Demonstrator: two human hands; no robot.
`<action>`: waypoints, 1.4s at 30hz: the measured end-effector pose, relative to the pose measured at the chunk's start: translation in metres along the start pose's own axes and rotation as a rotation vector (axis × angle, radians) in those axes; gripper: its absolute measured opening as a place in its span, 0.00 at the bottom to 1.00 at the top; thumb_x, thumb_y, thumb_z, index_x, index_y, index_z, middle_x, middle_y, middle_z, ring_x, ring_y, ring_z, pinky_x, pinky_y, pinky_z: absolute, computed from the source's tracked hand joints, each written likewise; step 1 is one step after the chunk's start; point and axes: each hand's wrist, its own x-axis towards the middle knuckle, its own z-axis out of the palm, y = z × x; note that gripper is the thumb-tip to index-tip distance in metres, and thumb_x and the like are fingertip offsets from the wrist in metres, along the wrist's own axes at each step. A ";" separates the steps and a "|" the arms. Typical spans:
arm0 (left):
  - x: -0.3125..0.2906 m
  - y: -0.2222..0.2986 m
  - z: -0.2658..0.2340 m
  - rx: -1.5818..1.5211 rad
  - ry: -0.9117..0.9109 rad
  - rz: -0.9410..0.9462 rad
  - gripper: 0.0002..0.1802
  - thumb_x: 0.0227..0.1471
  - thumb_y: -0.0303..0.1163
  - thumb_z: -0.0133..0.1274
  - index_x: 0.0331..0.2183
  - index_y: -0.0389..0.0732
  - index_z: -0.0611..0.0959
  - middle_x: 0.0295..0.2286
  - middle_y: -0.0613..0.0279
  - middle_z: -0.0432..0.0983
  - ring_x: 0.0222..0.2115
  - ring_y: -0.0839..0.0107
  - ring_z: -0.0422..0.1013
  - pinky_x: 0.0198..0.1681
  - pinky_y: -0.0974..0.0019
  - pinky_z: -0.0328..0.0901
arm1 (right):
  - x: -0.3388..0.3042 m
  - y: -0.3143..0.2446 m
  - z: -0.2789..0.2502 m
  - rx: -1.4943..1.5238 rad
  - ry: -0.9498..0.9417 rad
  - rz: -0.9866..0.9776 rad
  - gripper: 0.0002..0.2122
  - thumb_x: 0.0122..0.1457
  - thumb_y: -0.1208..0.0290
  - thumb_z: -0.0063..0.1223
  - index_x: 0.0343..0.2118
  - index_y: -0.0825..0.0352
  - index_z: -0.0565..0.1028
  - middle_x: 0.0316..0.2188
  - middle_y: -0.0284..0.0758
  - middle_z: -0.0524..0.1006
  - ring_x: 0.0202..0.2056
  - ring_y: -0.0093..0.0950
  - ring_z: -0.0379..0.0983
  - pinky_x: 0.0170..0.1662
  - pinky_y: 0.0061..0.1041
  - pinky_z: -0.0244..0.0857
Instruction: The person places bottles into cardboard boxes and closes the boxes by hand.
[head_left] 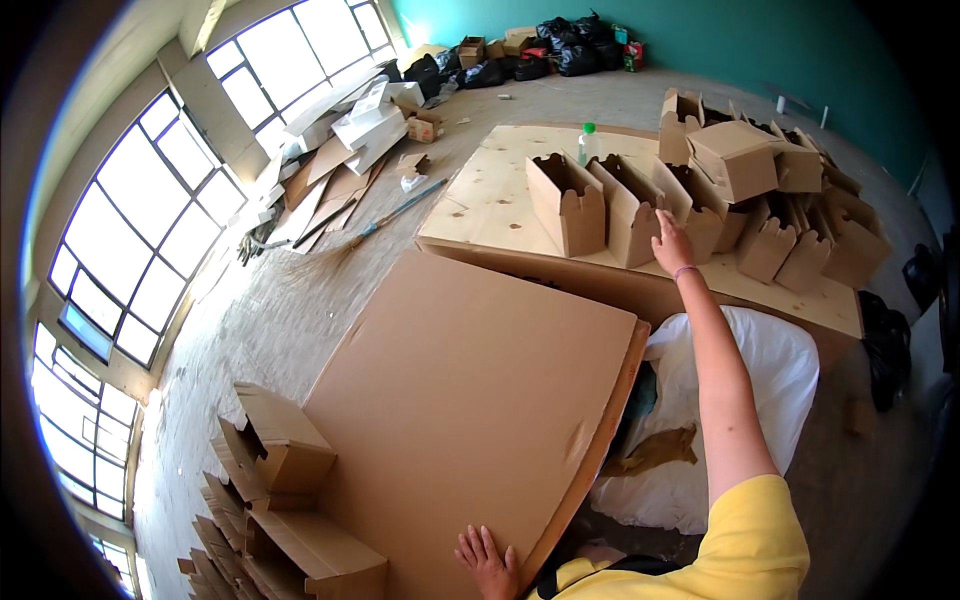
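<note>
My right arm is stretched far forward, and my right hand (672,245) is at the near side of an open-topped cardboard box (630,215) in a row on a wooden board (480,215). Its fingers point away from me and look extended; whether they touch the box or the neighbouring box (706,228) I cannot tell. Low in the view, my left hand (487,565) lies with spread fingers on a large flat cardboard sheet (470,370). Another cardboard box (568,212) stands at the row's left end.
More boxes (735,160) are piled on the board's right, with a green-capped bottle (588,145) behind the row. Folded boxes (290,450) lean at lower left. A white plastic-covered bundle (770,370) sits under my right arm. A broom (395,210), scrap cardboard and black bags (575,50) lie beyond.
</note>
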 end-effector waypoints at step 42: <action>0.005 0.013 -0.010 0.017 0.112 0.044 0.32 0.55 0.38 0.48 0.59 0.37 0.65 0.61 0.44 0.54 0.63 0.44 0.46 0.64 0.41 0.41 | 0.007 -0.033 0.022 0.004 -0.023 -0.076 0.30 0.48 0.72 0.57 0.57 0.64 0.62 0.52 0.42 0.69 0.41 0.44 0.74 0.43 0.41 0.71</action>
